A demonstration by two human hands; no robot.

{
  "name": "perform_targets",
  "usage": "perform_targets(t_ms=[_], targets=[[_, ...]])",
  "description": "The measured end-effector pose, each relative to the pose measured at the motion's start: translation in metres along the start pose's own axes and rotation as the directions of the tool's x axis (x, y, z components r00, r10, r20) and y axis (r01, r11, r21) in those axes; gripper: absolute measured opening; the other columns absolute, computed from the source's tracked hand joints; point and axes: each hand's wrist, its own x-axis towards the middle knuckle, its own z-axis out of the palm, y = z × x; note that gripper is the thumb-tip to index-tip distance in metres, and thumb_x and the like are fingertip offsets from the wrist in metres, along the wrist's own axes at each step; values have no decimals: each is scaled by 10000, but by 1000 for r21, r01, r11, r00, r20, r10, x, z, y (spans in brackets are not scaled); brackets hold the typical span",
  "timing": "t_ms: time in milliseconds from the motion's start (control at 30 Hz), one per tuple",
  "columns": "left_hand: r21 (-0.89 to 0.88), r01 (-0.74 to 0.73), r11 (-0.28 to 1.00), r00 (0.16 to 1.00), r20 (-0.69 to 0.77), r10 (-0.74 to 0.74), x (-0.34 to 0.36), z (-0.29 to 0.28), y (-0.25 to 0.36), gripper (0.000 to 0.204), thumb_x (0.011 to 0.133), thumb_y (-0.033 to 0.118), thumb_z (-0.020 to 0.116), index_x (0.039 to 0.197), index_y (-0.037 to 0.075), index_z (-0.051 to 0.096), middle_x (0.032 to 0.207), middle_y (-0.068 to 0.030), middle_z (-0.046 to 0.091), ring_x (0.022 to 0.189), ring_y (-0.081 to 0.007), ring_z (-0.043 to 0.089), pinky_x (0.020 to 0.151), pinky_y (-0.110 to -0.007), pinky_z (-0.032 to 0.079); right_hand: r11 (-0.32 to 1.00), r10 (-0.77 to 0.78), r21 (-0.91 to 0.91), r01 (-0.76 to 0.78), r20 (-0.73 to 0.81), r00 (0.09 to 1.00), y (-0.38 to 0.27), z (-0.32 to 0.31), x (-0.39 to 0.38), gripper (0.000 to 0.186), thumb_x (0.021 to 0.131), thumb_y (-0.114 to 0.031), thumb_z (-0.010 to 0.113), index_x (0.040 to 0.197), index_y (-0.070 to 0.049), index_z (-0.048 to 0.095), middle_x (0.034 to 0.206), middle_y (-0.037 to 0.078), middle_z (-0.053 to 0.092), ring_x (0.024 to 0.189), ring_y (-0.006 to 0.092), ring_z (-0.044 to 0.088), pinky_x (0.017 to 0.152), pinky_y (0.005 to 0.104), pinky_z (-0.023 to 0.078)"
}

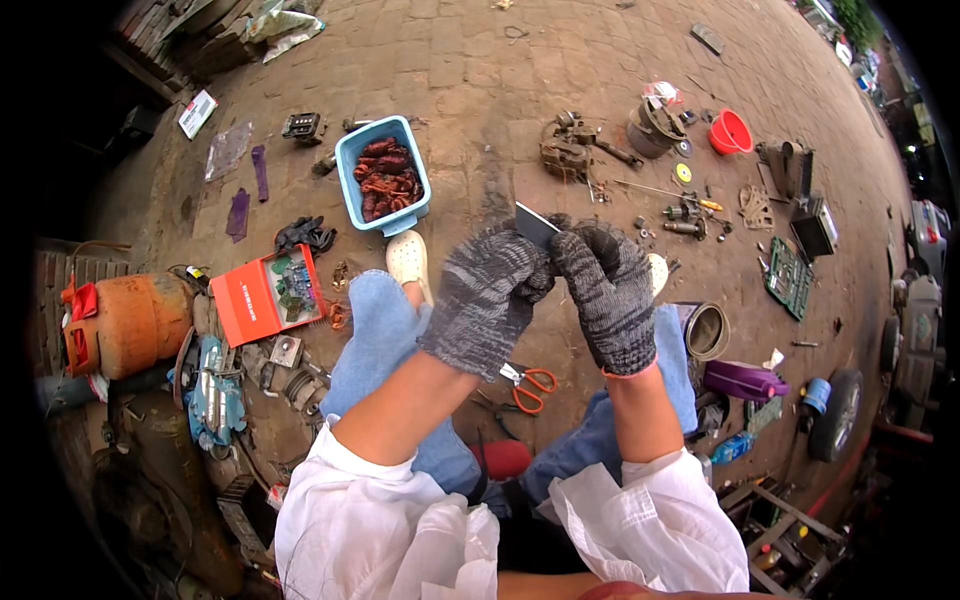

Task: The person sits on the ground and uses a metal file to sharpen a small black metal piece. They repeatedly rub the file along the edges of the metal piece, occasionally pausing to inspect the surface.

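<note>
Both my hands wear dark grey mottled knit gloves and meet in front of me, above the brick floor. Between them is a thin flat grey plate with a pale straight edge, tilted upward; its exact kind does not show. My left hand is closed at its lower left side, the fingertips mostly hidden behind the glove. On the other side, my right hand is closed with the thumb against the plate. Below them, scissors with orange handles lie on the floor between my legs.
Ahead on the left stands a blue basin of reddish-brown copper-like pieces. An open red box and an orange gas cylinder are further left. On the right lie a red bowl, metal parts, a green circuit board and a purple container.
</note>
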Motion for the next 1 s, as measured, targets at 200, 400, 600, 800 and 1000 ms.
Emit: perform_targets(t_ms=[200,400,600,800,1000], targets=[[497,-181,848,982,47,182,-4,-7,-6,257,570,-127,565,784,10,529,713,-59,499,618,-139,502,557,-255,443,998,36,54,-36,-7,999,-2,2,0,129,832,-112,546,843,8,590,731,31,598,677,89,535,633,224,430],[-173,121,978,990,-44,-130,-15,12,-12,180,725,25,571,898,-21,549,747,-75,534,581,-138,457,587,-295,418,992,-124,-44,117,-265,956,9,-20,21,147,856,-186,537,811,-53,580,652,-30,524,532,29,424,459,182,316],[-420,197,886,965,-75,-250,-8,21,2,205,769,76,564,952,-17,547,646,-39,467,573,-123,401,540,-243,339,966,30,257,27,-216,976,3,-32,22,175,846,-235,542,787,-70,548,599,-24,475,485,50,400,432,179,298],[-528,129,840,985,-28,-168,-7,4,-1,292,804,122,552,1065,-7,553,797,-29,584,575,-88,499,501,-213,405,999,-22,-36,30,211,977,-17,-21,7,203,826,-205,553,756,-15,561,628,-2,528,553,66,452,494,206,354],[-515,116,849,989,-16,-145,-10,9,7,321,800,107,535,1078,-53,519,805,-68,582,622,-101,537,503,-214,433,997,38,-67,-25,202,979,-1,-11,4,175,815,-164,568,791,9,577,683,14,563,635,78,492,574,226,397]])
